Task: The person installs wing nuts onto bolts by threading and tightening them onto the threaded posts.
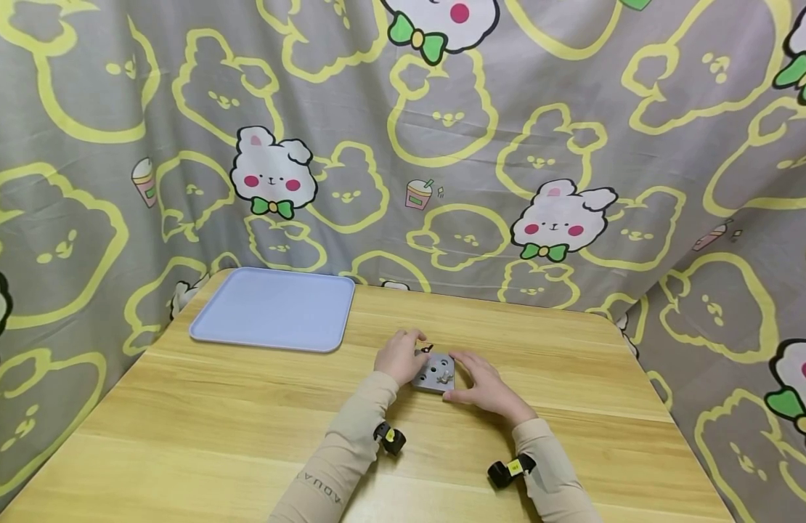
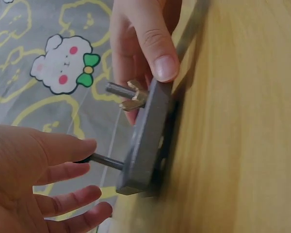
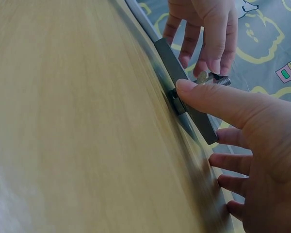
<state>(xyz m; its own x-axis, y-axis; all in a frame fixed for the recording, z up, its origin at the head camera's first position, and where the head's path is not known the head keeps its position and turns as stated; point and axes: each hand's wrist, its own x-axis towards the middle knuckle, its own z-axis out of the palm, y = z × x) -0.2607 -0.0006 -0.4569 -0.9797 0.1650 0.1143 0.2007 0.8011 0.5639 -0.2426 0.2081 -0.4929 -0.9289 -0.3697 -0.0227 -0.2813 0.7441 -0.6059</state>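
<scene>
A grey block-like plate with round holes sits between both hands on the table. Its underside stands a little off the wood on dark parts in the right wrist view. A threaded bolt with a brass wing nut sticks up from its right part. At the plate's left end my left hand pinches the dark top of a thin metal rod between thumb and forefinger; the other fingers are spread. My right hand grips the plate's right side, thumb on the near edge and fingers at the far side.
A pale blue tray lies at the table's back left. Behind the wooden table hangs a grey patterned curtain, which also runs along both sides. Each sleeve carries a black wrist camera.
</scene>
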